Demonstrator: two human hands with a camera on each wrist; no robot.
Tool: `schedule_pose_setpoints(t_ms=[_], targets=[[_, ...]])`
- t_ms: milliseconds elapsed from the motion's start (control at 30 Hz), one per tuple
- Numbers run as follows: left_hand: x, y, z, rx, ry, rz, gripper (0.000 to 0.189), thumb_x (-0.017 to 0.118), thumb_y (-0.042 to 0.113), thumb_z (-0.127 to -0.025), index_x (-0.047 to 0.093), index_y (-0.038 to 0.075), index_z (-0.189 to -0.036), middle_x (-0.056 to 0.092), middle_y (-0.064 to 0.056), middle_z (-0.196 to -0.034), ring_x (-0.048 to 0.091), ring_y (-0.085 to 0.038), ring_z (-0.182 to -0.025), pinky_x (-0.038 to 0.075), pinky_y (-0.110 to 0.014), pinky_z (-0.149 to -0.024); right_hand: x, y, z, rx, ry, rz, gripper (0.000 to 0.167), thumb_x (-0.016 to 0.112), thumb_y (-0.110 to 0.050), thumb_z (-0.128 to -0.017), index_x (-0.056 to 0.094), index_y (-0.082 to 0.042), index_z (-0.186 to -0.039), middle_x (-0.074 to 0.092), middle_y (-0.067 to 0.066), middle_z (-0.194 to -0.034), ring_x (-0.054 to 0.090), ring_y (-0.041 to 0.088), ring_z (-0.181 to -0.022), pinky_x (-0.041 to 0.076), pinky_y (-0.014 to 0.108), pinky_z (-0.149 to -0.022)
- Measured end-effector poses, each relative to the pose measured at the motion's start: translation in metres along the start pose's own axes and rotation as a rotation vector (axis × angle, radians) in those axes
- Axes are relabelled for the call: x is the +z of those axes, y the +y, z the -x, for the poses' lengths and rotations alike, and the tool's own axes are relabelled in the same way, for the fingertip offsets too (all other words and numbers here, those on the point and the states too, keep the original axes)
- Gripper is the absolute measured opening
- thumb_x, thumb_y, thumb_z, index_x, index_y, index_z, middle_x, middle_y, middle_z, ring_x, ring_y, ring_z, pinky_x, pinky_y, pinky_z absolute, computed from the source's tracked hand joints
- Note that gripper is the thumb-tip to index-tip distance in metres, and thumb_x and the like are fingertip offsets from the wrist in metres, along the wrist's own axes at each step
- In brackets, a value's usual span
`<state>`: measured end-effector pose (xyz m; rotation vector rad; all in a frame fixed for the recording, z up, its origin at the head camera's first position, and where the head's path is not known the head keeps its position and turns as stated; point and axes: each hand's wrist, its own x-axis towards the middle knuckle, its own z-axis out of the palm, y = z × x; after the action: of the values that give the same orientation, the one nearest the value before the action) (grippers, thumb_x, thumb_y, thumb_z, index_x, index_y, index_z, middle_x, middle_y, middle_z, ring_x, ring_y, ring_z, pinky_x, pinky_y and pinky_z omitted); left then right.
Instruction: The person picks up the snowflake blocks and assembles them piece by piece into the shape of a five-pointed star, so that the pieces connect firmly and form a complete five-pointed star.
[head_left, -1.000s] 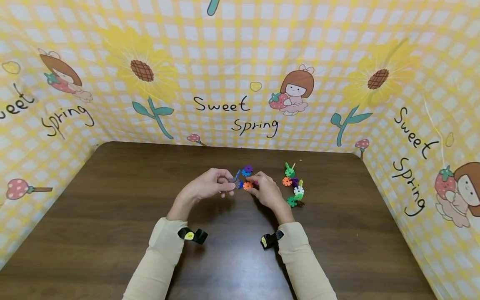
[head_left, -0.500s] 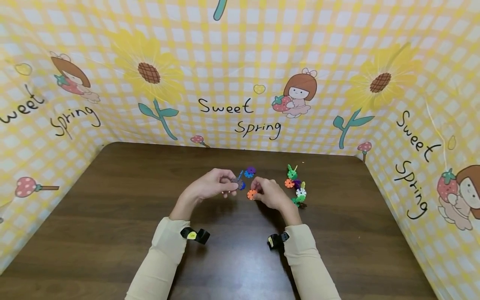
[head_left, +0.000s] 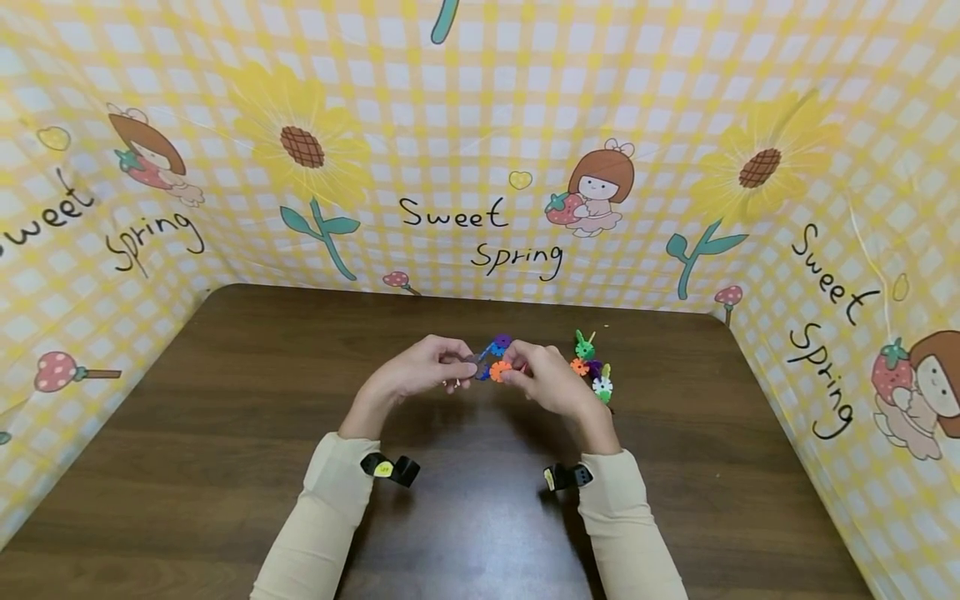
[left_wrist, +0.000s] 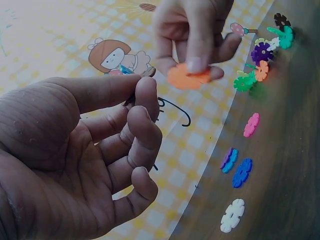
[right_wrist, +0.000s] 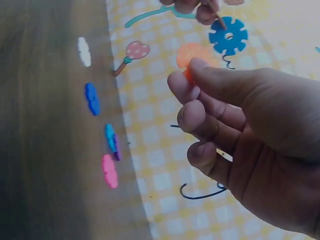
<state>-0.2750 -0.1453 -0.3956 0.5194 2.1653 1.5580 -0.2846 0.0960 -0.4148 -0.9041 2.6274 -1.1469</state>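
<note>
My left hand point(head_left: 423, 368) pinches a dark brown notched disc point(left_wrist: 149, 72) between thumb and index finger. A blue notched disc point(right_wrist: 237, 42) is joined crosswise to the brown one in the right wrist view. Opposite it, my right hand point(head_left: 553, 382) pinches an orange notched disc point(right_wrist: 189, 52) by its edge between thumb and index finger. In the head view, the orange disc is close to the left hand's pieces; whether they touch, I cannot tell. Both hands are above the table, their other fingers loosely curled.
Loose discs lie in a row on the brown table point(head_left: 480, 517): white point(left_wrist: 232, 215), blue point(left_wrist: 242, 173), an overlapping light blue and purple pair point(left_wrist: 229, 160), and pink point(left_wrist: 251, 125). A joined chain of green point(head_left: 585, 350), orange and white discs lies right. Checked cloth point(head_left: 442, 150) walls the back and sides.
My right hand drew the orange disc away, toward the near right, then brought it back beside the left hand's pieces. My left hand has stayed nearly in place, still holding its discs.
</note>
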Motion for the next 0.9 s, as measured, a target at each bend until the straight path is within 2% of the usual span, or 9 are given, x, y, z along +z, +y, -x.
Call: schedule_pose_setpoints(t_ms=[167, 300, 467, 700, 833, 900], targets=[[0.0, 0.001, 0.0, -0.007, 0.001, -0.004, 0.019, 0.059, 0.009, -0.101, 0.063, -0.01, -0.1, 0.065, -0.019, -0.08, 0.056, -0.02, -0.067, 0.05, -0.025, -0.061, -0.004, -0.007, 0.003, -0.027, 0.002, -0.028, 0.006, 0.063, -0.012, -0.099, 0.06, -0.008, -0.102, 0.072, 0.006, -0.088, 0.064, 0.021, -0.062, 0.053, 0.028, -0.055], [0.0, 0.002, 0.0, -0.012, 0.004, -0.007, 0.024, 0.057, 0.011, -0.102, 0.063, -0.012, -0.101, 0.066, -0.014, -0.078, 0.057, -0.019, -0.066, 0.051, -0.025, -0.062, -0.006, -0.011, 0.005, -0.052, 0.022, -0.009, 0.005, 0.065, -0.014, -0.099, 0.061, -0.01, -0.101, 0.069, -0.001, -0.083, 0.062, 0.017, -0.059, 0.052, 0.028, -0.054], [0.0, 0.002, 0.001, -0.013, 0.008, -0.005, 0.025, 0.057, 0.013, -0.103, 0.064, -0.012, -0.099, 0.067, -0.02, -0.079, 0.058, -0.017, -0.064, 0.052, -0.026, -0.062, -0.007, -0.013, 0.005, -0.101, 0.055, 0.032, 0.007, 0.067, -0.017, -0.097, 0.063, -0.012, -0.099, 0.065, -0.006, -0.079, 0.055, 0.011, -0.059, 0.049, 0.027, -0.055], [0.002, 0.005, 0.001, -0.024, 0.007, 0.002, 0.028, 0.057, 0.013, -0.103, 0.064, -0.014, -0.101, 0.068, -0.008, -0.074, 0.059, -0.016, -0.063, 0.052, -0.026, -0.062, -0.008, -0.017, 0.004, -0.134, 0.1, 0.056, 0.009, 0.07, -0.019, -0.095, 0.067, -0.011, -0.097, 0.066, -0.008, -0.081, 0.058, 0.016, -0.067, 0.049, 0.027, -0.06], [0.003, 0.007, 0.002, -0.036, 0.011, 0.022, 0.028, 0.056, 0.013, -0.103, 0.065, -0.014, -0.101, 0.07, -0.011, -0.075, 0.059, -0.016, -0.062, 0.052, -0.026, -0.062, -0.01, -0.02, 0.005, -0.145, 0.118, 0.039, 0.006, 0.07, -0.016, -0.095, 0.07, -0.01, -0.095, 0.069, -0.007, -0.084, 0.061, 0.019, -0.07, 0.052, 0.029, -0.062], [0.003, 0.008, 0.002, -0.038, 0.013, 0.039, 0.027, 0.056, 0.012, -0.103, 0.065, -0.013, -0.102, 0.071, -0.012, -0.076, 0.059, -0.015, -0.061, 0.052, -0.025, -0.061, -0.01, -0.02, 0.004, -0.164, 0.138, 0.043, 0.006, 0.07, -0.015, -0.094, 0.071, -0.009, -0.094, 0.069, -0.006, -0.083, 0.061, 0.016, -0.069, 0.052, 0.028, -0.061]])
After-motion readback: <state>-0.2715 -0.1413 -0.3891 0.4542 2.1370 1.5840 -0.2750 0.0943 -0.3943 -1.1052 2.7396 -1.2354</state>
